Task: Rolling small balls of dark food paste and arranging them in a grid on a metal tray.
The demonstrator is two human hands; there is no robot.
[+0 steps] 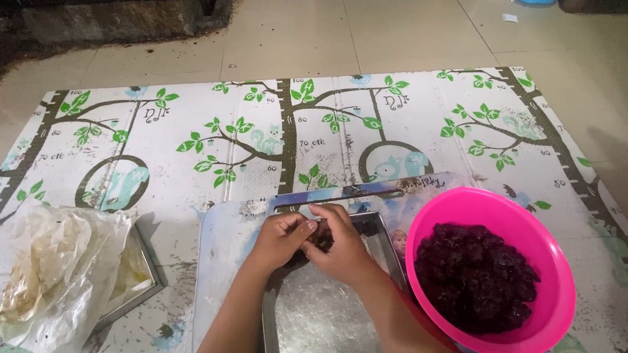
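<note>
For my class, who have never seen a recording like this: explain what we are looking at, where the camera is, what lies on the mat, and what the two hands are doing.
There is no machine here. One camera sits on a person's head and looks down at their own bare arms. The left hand and right hand meet over a shallow metal tray, pinching a small dark lump between the fingers. The tray rests on a pale board on a floor mat printed with green-leaved trees. To the right stands a pink bowl filled with the same dark purple stuff. To the left, a crumpled plastic bag lies over a second tray.
</note>
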